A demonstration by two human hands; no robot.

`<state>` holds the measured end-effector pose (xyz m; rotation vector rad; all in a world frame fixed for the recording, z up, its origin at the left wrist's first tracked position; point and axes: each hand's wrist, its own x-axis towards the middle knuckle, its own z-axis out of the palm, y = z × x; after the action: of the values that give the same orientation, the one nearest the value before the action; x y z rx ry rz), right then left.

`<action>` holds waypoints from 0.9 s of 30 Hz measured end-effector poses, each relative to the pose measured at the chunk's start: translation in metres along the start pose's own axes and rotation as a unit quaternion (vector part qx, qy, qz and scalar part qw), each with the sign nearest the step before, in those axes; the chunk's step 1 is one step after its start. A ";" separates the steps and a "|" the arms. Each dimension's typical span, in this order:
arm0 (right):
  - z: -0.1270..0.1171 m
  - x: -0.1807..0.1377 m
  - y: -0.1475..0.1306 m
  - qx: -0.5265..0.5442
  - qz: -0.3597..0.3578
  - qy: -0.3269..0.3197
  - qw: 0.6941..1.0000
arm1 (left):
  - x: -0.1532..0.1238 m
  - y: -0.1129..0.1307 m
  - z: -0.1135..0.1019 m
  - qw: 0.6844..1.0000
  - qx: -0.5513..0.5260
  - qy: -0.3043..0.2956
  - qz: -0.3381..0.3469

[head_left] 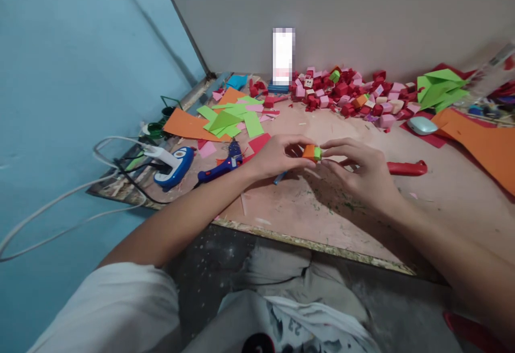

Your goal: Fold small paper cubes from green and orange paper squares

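Note:
A small orange and green block (308, 152), which looks like foam or paper, is held above the table between my two hands. My left hand (279, 155) is closed, its thumb and fingers pinching the orange part. At the green end, the fingertips of my right hand (362, 168) are closed in and touching it. Beneath the hands lie dark green crumbs (348, 205) on the tabletop. A red-handled tool (408, 168) lies just beyond my right hand, partly covered by it. A blue glue gun (225, 164) rests left of my left wrist.
Many red and pink blocks (341, 93) are heaped against the back wall beside a lit phone (283, 57). Green sheets (231, 119) and orange sheets (187, 125) lie at the left. A blue and white power strip (175, 168) trails cables. A pale computer mouse (422, 125) sits at the right.

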<state>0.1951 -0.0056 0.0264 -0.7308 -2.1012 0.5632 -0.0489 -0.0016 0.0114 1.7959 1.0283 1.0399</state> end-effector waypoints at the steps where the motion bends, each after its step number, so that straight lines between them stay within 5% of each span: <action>1: 0.000 0.000 0.000 0.001 0.002 0.000 1.000 | 0.000 0.001 0.000 1.000 -0.003 -0.001 -0.005; 27: 0.001 -0.003 -0.010 -0.039 -0.021 0.002 0.999 | -0.002 0.010 0.003 0.999 0.029 -0.003 -0.022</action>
<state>0.1927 -0.0146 0.0306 -0.7289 -2.1400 0.4572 -0.0445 -0.0079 0.0187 1.8125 1.0998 0.9865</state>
